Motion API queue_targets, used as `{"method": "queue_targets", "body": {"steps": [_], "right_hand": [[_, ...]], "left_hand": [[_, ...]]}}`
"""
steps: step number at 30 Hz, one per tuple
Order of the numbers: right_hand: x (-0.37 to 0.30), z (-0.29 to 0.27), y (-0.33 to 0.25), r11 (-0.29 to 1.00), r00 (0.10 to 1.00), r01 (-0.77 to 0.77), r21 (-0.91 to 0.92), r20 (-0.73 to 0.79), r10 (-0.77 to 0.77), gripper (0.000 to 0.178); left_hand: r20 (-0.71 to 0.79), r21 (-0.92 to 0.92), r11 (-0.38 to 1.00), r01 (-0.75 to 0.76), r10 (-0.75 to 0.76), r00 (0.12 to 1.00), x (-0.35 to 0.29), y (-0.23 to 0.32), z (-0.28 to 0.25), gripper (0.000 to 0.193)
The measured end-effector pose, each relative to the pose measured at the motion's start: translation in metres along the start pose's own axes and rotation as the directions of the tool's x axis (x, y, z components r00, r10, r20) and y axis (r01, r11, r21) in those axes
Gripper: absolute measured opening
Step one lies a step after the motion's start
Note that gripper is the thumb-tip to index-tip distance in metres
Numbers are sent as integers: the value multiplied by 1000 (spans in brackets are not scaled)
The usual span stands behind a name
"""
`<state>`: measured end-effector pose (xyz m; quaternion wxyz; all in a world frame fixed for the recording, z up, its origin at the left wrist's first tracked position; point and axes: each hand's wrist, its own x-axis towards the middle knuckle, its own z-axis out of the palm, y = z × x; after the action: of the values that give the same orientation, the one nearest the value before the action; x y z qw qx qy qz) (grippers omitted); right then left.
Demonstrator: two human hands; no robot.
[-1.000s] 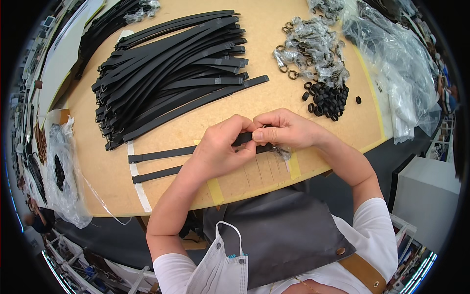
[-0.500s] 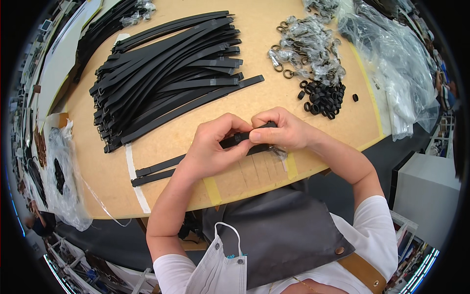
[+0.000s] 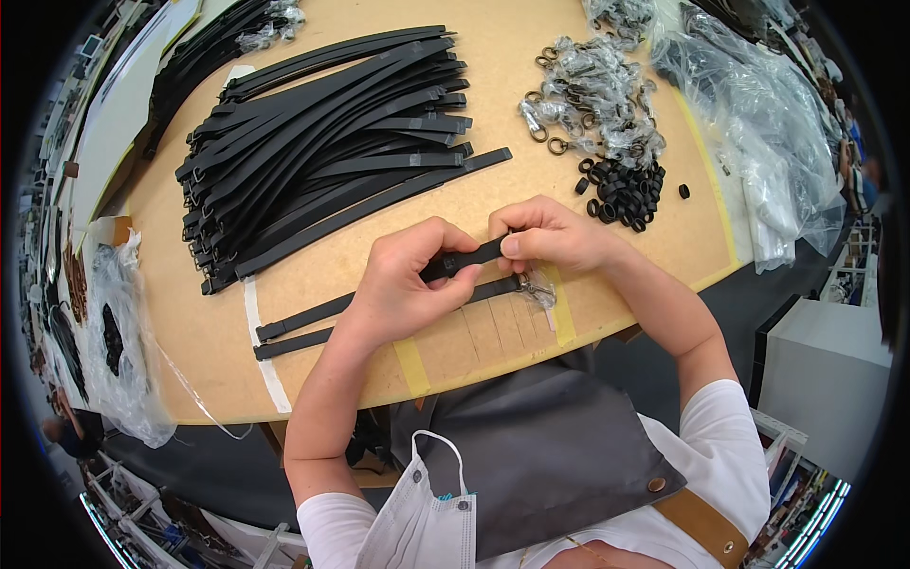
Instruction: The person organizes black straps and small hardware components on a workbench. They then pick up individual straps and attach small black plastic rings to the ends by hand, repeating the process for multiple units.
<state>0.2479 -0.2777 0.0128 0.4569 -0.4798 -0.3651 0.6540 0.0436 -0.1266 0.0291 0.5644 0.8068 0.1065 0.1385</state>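
**Black strap held between both hands**

Keeping the strap flat, steadied by the left side while the right side does the fine work, probably serves best. The left hand curls around the strap, fingers parted about its width. The strap's held stretch spans the gap between the hands, above the surface. The right hand pinches it, thumb against curled fingers; the tips are partly hidden.

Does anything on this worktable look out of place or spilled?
One small black ring lies alone, to the right of the heap of black rings, so it looks like a stray. I see no clear damage or spill.
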Motion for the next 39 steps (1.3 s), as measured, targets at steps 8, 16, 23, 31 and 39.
{"method": "queue_targets", "body": {"steps": [8,16,23,31,39], "right_hand": [[5,-5,4,743,928,309,-593,19,-371,21],[21,-19,15,285,680,-28,-958,-227,-697,30],[12,-2,7,464,819,99,-880,-193,-540,16],[7,1,0,894,951,54,-445,-249,-182,16],[-29,-43,-33,720,678,-103,-686,-578,-454,21]], "left_hand": [[72,-101,995,17,-10,997,0,-10,9,13],[172,246,965,-90,48,984,3,-13,9,11],[180,257,906,338,-388,904,7,14,2,15],[-6,616,763,-197,255,967,9,6,8,26],[2,298,951,87,-91,996,10,-12,1,29]]}}
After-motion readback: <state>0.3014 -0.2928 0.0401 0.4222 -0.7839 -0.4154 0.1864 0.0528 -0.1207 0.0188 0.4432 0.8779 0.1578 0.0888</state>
